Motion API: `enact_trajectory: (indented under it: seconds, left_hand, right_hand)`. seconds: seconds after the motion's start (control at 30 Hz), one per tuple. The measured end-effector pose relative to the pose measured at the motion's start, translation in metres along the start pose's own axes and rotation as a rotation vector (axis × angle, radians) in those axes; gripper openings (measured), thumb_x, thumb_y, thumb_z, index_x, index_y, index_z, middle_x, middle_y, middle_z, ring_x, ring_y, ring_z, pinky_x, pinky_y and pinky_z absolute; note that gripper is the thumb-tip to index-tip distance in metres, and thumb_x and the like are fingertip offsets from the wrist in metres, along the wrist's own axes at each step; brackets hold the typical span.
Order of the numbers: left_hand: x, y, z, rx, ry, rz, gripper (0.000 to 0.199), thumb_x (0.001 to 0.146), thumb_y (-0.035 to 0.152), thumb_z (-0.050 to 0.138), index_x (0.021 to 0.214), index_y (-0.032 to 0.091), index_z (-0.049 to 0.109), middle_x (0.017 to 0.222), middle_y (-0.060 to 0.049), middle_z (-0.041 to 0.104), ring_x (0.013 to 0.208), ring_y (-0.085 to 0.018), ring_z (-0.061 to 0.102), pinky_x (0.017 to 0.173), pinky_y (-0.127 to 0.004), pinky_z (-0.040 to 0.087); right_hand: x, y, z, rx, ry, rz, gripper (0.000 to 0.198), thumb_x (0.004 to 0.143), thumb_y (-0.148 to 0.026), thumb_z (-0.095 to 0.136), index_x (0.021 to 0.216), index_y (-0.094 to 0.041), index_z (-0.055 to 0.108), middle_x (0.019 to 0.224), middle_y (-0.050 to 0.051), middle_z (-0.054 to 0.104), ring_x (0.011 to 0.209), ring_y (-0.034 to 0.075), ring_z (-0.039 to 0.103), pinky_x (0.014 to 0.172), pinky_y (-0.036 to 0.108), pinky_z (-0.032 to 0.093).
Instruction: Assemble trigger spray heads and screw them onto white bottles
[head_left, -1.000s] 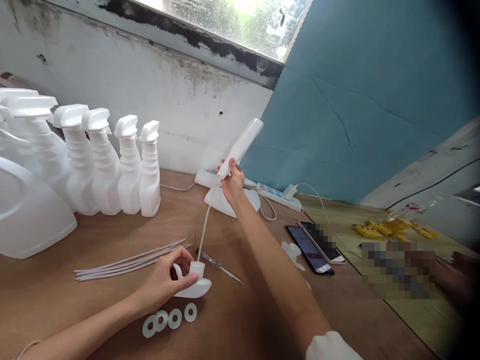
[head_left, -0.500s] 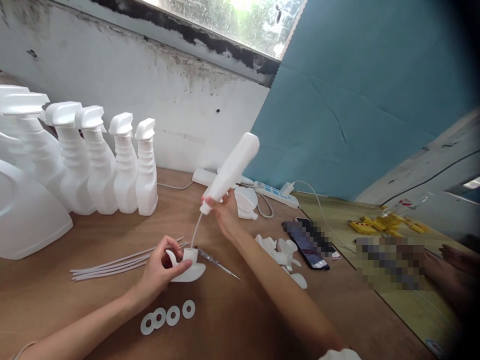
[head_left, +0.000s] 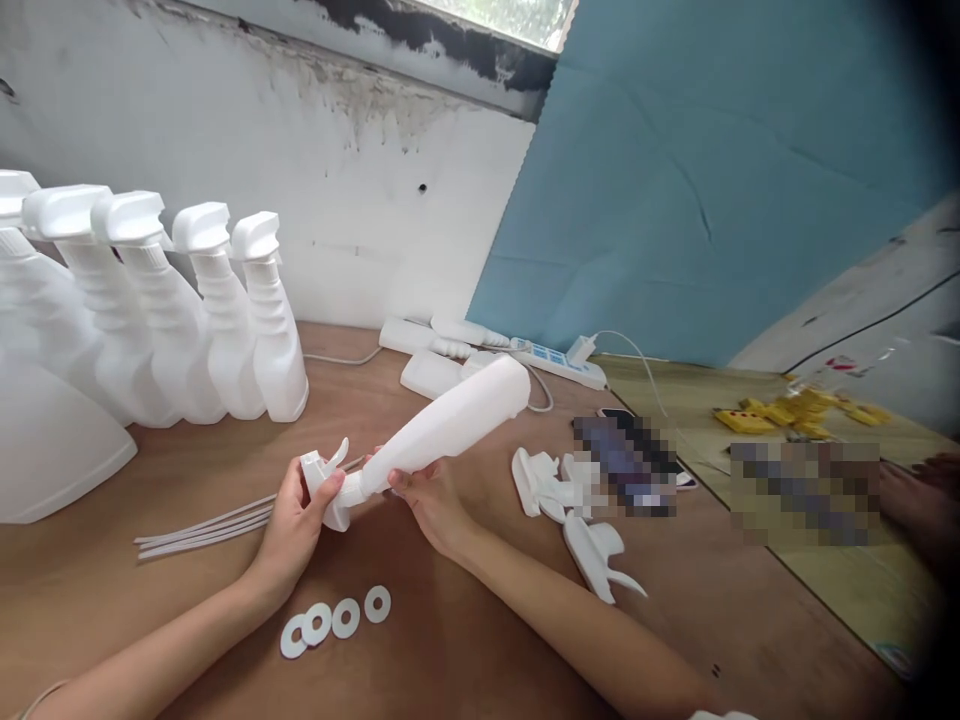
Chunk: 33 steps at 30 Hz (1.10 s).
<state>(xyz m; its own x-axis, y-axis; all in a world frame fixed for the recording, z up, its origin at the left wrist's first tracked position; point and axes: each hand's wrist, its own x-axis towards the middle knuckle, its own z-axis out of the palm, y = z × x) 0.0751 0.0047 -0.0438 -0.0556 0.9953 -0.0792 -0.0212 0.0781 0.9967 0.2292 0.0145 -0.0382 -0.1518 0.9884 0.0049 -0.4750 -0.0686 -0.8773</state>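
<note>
My left hand (head_left: 296,520) is closed around a white trigger sprayer head (head_left: 336,510), its lever pointing up. A white plastic bottle (head_left: 457,425) lies tilted in my right hand (head_left: 431,500), whose fingers wrap its neck end. The bottle's neck meets the sprayer head's collar; whether the threads are engaged I cannot tell. No tube shows between them now. Below my left hand lie several white ring washers (head_left: 346,618). Thin white tubes (head_left: 202,530) rest on the table beside my left wrist.
Finished-looking spray bottles (head_left: 277,350) stand in a row at the left. Loose sprayer heads (head_left: 592,555) lie right of my right forearm, near phones (head_left: 619,460). Behind are more bottles (head_left: 427,375) and a power strip (head_left: 559,362). A co-worker's hand (head_left: 911,500) is at far right.
The bottle has come down and tipped closer to level, its neck now meeting the sprayer head. My left hand has lifted and turned the head, and the tube has gone out of sight.
</note>
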Motion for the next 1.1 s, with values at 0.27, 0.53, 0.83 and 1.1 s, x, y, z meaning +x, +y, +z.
enact_trajectory:
  seconds: [0.27,0.53,0.83,1.1]
  left_hand:
    - [-0.003,0.002,-0.001,-0.131,-0.166,-0.099,0.033,0.083,0.052,0.035,0.095,0.022,0.034,0.052,0.004,0.057,0.037,-0.016,0.052,0.036,-0.024,0.04]
    - [-0.003,0.004,0.001,-0.293,-0.111,-0.13,0.035,0.073,0.042,0.057,0.092,0.017,0.04,0.048,0.004,0.055,0.039,-0.011,0.049,0.037,-0.019,0.039]
    - [0.0,0.006,-0.003,-0.392,-0.232,-0.204,0.04,0.068,0.039,0.064,0.095,0.017,0.045,0.066,0.0,0.062,0.057,-0.013,0.057,0.054,-0.022,0.047]
    - [0.003,0.005,-0.004,-0.248,-0.299,-0.173,0.034,0.075,0.043,0.056,0.089,0.018,0.039,0.052,0.001,0.058,0.039,-0.013,0.052,0.038,-0.02,0.039]
  right_hand:
    - [-0.011,0.0,0.005,0.05,-0.098,0.029,0.029,0.06,-0.022,0.073,0.087,-0.02,0.062,0.086,0.001,0.066,0.084,0.02,0.059,0.084,0.038,0.042]
    - [-0.014,0.009,0.0,0.061,-0.149,-0.009,0.03,0.064,-0.025,0.072,0.09,-0.024,0.057,0.078,-0.002,0.065,0.079,0.019,0.06,0.077,0.036,0.046]
    - [-0.011,0.005,0.0,0.099,-0.124,0.015,0.023,0.066,-0.026,0.07,0.087,-0.022,0.061,0.085,0.001,0.065,0.081,0.02,0.059,0.081,0.038,0.044]
    - [-0.01,0.004,0.0,0.118,-0.157,0.015,0.012,0.069,-0.026,0.068,0.077,-0.019,0.065,0.076,0.001,0.064,0.077,0.019,0.058,0.083,0.036,0.041]
